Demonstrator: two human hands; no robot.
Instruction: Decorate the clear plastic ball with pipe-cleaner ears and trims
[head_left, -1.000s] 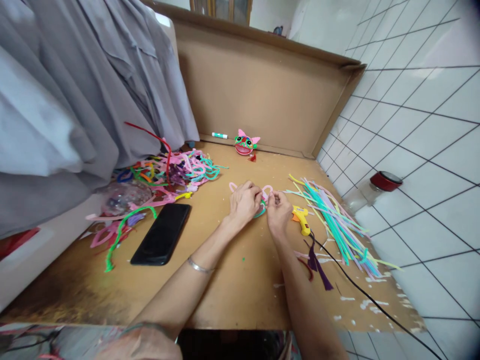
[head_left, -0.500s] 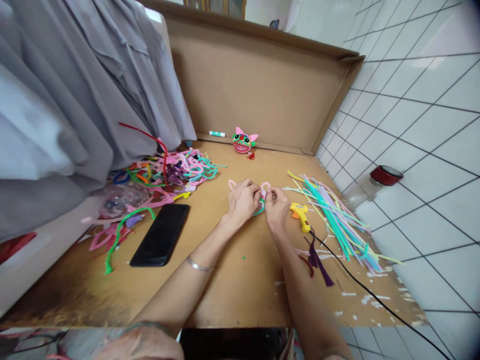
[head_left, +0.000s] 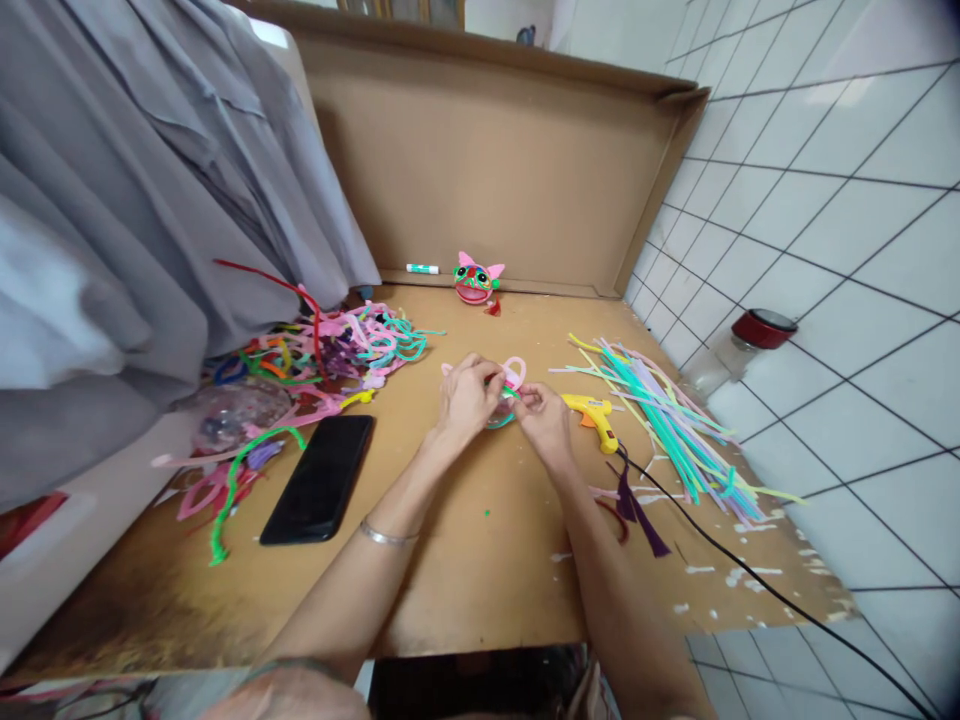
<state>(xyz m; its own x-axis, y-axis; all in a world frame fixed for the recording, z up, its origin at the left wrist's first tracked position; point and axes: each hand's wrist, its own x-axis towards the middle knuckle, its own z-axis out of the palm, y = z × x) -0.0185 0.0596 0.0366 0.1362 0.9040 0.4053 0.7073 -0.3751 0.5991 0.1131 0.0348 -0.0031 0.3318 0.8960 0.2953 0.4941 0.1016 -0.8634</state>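
Observation:
Both hands meet over a small pipe-cleaner figure (head_left: 514,372) near the middle of the table. Its pink loops stick up behind the fingers, and a teal curve shows below them. My left hand (head_left: 468,402) is closed on the figure's left side, its fingers covering much of it. From the other side my right hand (head_left: 545,422) pinches at its green and pink part, thumb and forefinger together. Just right of that hand lies a yellow glue gun (head_left: 596,418) with a black cord.
Loose pipe cleaners (head_left: 667,430) lie at right, near a red-lidded jar (head_left: 742,345). A tangled pile (head_left: 360,340) and a black phone (head_left: 319,480) are at left. By the cardboard wall (head_left: 480,170) sit a pink-eared lion head (head_left: 475,280) and a glue stick (head_left: 422,269). A purple tassel (head_left: 637,515) lies nearer.
The whole view has shifted slightly. My right hand has changed its pinch on the figure, and more of the pink loop and green part now shows between my hands.

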